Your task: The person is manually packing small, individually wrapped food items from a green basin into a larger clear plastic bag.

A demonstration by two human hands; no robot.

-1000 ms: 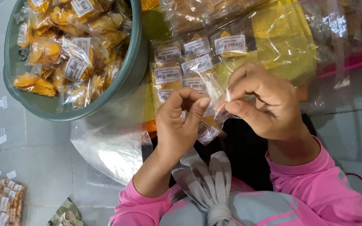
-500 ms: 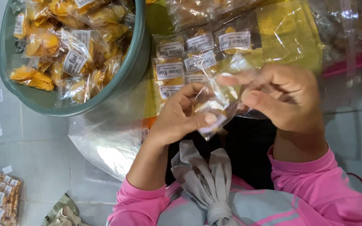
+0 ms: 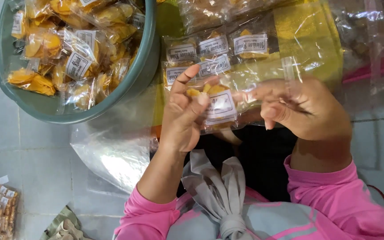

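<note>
Honestly, plenty could be fumbled here. A small clear packet of yellow snack pieces, with a white label stuck on its front, is held up in front of the chest, pinched at its left end by the left hand. The right hand is kept just beside the packet's other end, fingers stretched toward it, though whether the film is actually gripped on that side can't be told, since the plastic is see-through and blurred there. So the two hands are brought close together with the packet bridged between them. Because the film looks slick and only a fingertip pinch is applied, the packet could probably be dropped onto the dark lap below if either grip is loosened. The pieces inside look brittle, so they could be cracked by too hard a squeeze. A loose clear strip is seen sticking up near the right hand, and it might get snagged or stuck to the wrong spot. Just beyond the hands, a row of finished labelled packets is laid on yellow wrapping, and it could be knocked crooked by a careless reach. The green basin, further left, is heaped with packets, so the pile could easily be spilled over its rim.
</note>
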